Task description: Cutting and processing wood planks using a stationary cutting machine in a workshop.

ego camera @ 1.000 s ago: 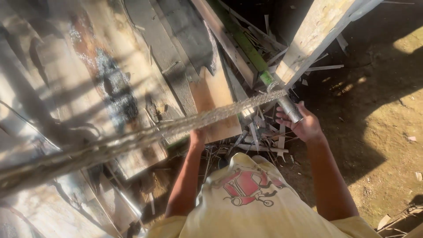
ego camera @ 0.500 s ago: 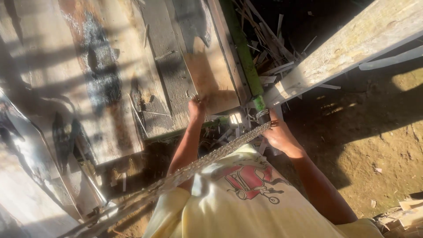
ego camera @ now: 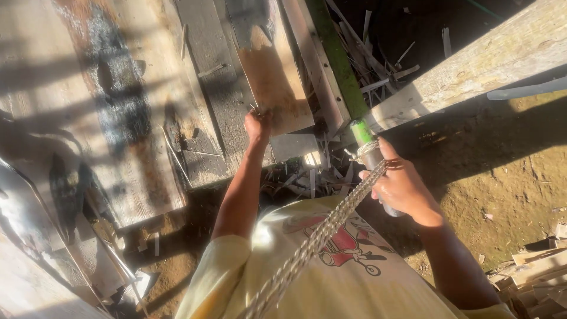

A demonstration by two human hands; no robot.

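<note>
The pipe (ego camera: 373, 155), grey with a green tip, sits low against the pale beam (ego camera: 472, 77), and your right hand (ego camera: 401, 186) is curled tight around it. A twisted rope (ego camera: 319, 239) runs from that grip down across your yellow shirt (ego camera: 354, 277). Your left hand (ego camera: 258, 125) is clenched at the edge of the brown board (ego camera: 274, 77), over scattered wood scraps (ego camera: 313, 177).

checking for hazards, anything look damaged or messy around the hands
Yes. Splintered wood offcuts lie jumbled on the ground between the left hand and right hand, and the big board at left is scuffed with dark, charred-looking patches.
</note>
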